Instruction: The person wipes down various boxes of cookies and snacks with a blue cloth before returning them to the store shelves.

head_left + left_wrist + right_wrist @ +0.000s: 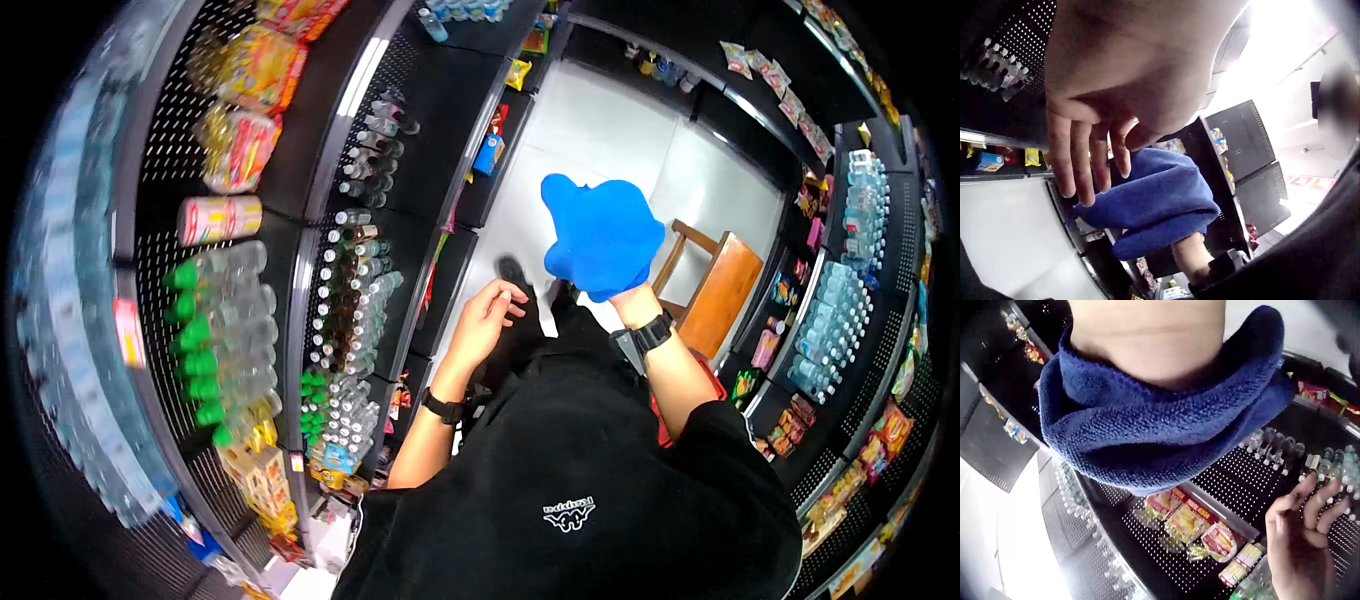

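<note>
A blue cloth [603, 235] covers my right hand [630, 300], leaving only the part by the wrist bare; the fingers are hidden beneath it. In the right wrist view the cloth [1166, 440] hangs in thick folds around the heel of the hand. My left hand [488, 318] is held to the left of the cloth, fingers loosely bent and nothing in them. Seen from the left wrist, the fingers of the left hand [1129, 75] point down and overlap the blue cloth [1160, 200] behind them.
Shelves with rows of bottles [350, 290], green-capped bottles [225, 335] and snack packs [262, 70] line the left side. More bottles [835, 320] stand on shelves at the right. A wooden chair [718, 295] is on the pale floor [610, 130] beyond the right arm.
</note>
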A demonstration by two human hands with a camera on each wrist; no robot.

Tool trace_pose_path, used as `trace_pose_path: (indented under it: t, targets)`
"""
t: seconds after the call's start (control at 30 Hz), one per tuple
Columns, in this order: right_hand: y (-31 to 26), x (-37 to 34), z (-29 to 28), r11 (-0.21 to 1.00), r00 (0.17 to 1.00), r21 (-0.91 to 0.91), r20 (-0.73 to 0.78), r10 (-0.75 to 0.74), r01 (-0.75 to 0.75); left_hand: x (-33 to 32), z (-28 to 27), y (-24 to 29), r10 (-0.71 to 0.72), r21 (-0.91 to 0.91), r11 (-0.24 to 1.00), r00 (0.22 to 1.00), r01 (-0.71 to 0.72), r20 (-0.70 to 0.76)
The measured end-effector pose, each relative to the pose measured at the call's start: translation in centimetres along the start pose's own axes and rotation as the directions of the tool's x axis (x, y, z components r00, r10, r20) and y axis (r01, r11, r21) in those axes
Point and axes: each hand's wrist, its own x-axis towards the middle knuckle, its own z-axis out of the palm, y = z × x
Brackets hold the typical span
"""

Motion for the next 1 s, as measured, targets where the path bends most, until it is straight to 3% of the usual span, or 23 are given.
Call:
trace_pose_path:
  t: [0.03,0.07,0.2,0.27,0.3,0.37,0.43,0.5,0.57,0.63,0.7,0.73,0.83,0.93,1.0]
  targets:
    - [-0.5,2.0,-1.2,0.98,0.999,-0.192,0.0,-0.048,0.047,2.2,-0.5,-0.3,-0.013,0.02,1.0,1.0,0.013,0.011]
    - [-1.2,4.4,-2.3,0.979,0.999,-0.201,0.015,-0.029,0.031,4.6,-0.9,-0.7,-0.045,0.05,0.998,0.998,0.043,0.031]
    - [2.4,9.7,3.1,0.993,0.995,-0.064,0.017,0.096,-0.095,16.1,-2.2,-5.9,-0.129,0.203,0.973,0.99,0.113,0.065]
    - [3.6,10.9,5.9,0.971,0.946,0.004,0.226,0.234,-0.241,21.8,-3.3,-9.6,-0.2,0.169,0.969,0.975,0.182,0.095]
    - [4.6,11.1,7.7,0.959,0.934,0.044,0.247,0.26,-0.279,25.0,-4.1,-11.1,-0.253,0.115,0.963,0.962,0.242,0.098]
    - [6.7,11.2,11.2,0.897,0.88,0.16,0.323,0.347,-0.413,32.0,-6.3,-17.1,-0.235,0.097,0.97,0.964,0.224,0.127]
    - [8.7,10.6,14.7,0.761,0.789,0.28,0.415,0.453,-0.585,37.4,-7.3,-20.1,-0.313,0.04,0.95,0.933,0.311,0.175]
    - [10.9,9.8,17.8,0.574,0.682,0.377,0.495,0.538,-0.727,43.5,-9.0,-22.7,-0.264,0.189,0.954,0.952,0.234,0.157]
    - [13.2,9.0,20.8,0.377,0.576,0.437,0.572,0.584,-0.817,50.2,-10.9,-29.9,0.05,0.558,0.83,0.999,-0.03,-0.02]
    - [15.1,7.9,23.5,0.172,0.472,0.474,0.641,0.605,-0.864,56.5,-13.3,-33.9,0.138,0.636,0.769,0.987,-0.057,-0.078]
    - [16.8,6.9,26.2,0.014,0.393,0.489,0.684,0.614,-0.872,61.8,-13.9,-34.0,-0.023,0.811,0.539,0.966,0.228,-0.257]
    - [17.5,6.2,27.1,-0.058,0.358,0.492,0.706,0.611,-0.869,64.3,-13.8,-33.9,-0.019,0.799,0.546,0.957,0.252,-0.289]
    - [19.4,4.4,29.7,-0.237,0.279,0.495,0.755,0.594,-0.836,69.8,-14.3,-40.2,-0.012,0.747,0.569,0.911,0.346,-0.413]
    - [20.7,2.9,31.3,-0.385,0.225,0.501,0.789,0.572,-0.775,73.7,-14.4,-43.9,-0.082,0.794,0.384,0.874,0.471,-0.478]
    - [20.7,2.1,31.8,-0.476,0.194,0.503,0.807,0.558,-0.722,75.3,-15.3,-44.5,-0.084,0.803,0.374,0.879,0.465,-0.47]
